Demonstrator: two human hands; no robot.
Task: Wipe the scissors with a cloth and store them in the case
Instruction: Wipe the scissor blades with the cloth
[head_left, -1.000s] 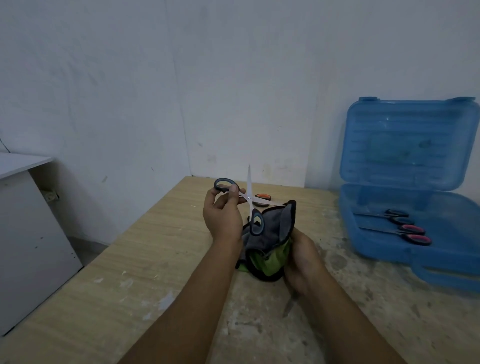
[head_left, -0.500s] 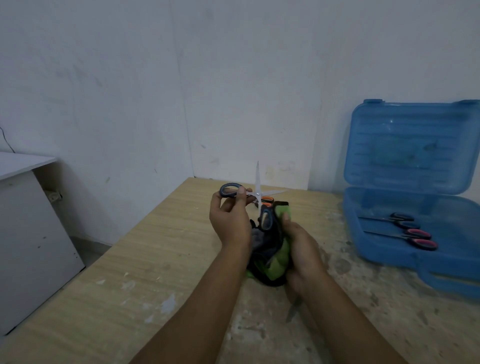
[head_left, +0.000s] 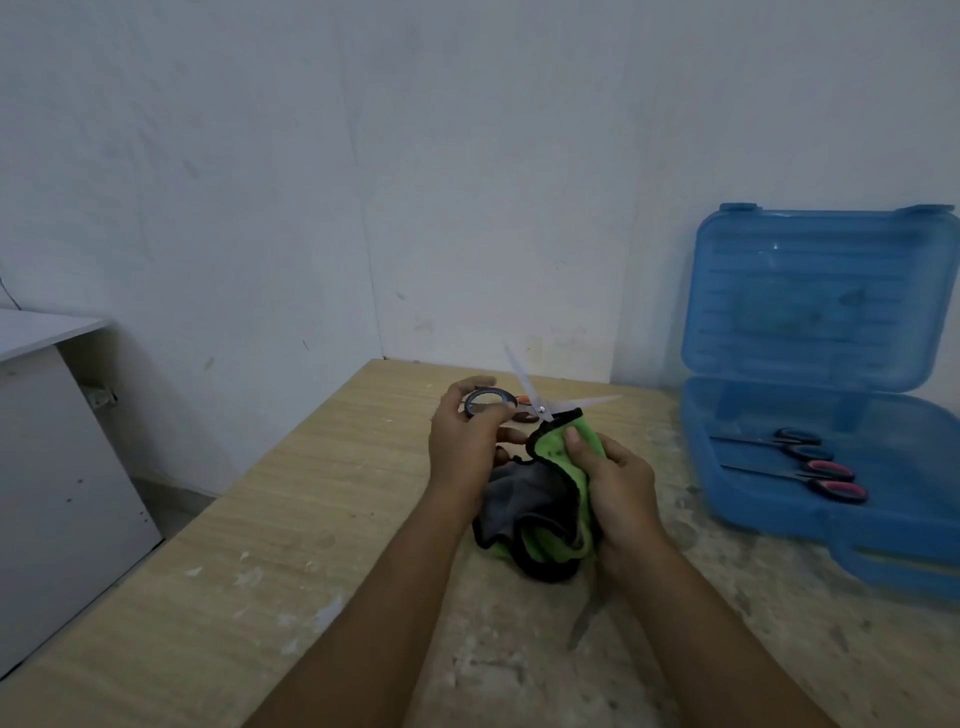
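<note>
My left hand (head_left: 465, 441) grips the dark handle ring of a pair of scissors (head_left: 524, 387) held above the table, blades spread apart, one pointing up-left and one to the right. My right hand (head_left: 615, 480) holds a green and grey cloth (head_left: 550, 499) with black trim, thumb pressing a green fold just under the scissors' pivot. An open blue plastic case (head_left: 810, 525) stands at the right with its lid upright; two more pairs of scissors (head_left: 800, 462) lie inside it.
The worn wooden table (head_left: 311, 519) fills the lower view and butts against a white wall. A white cabinet (head_left: 57, 467) stands to the left, beyond the table's left edge.
The right hand brought the cloth's green side up to the scissors' pivot. The scissors tilted, the upright blade now leaning left and the handle loop no longer showing in front of the cloth.
</note>
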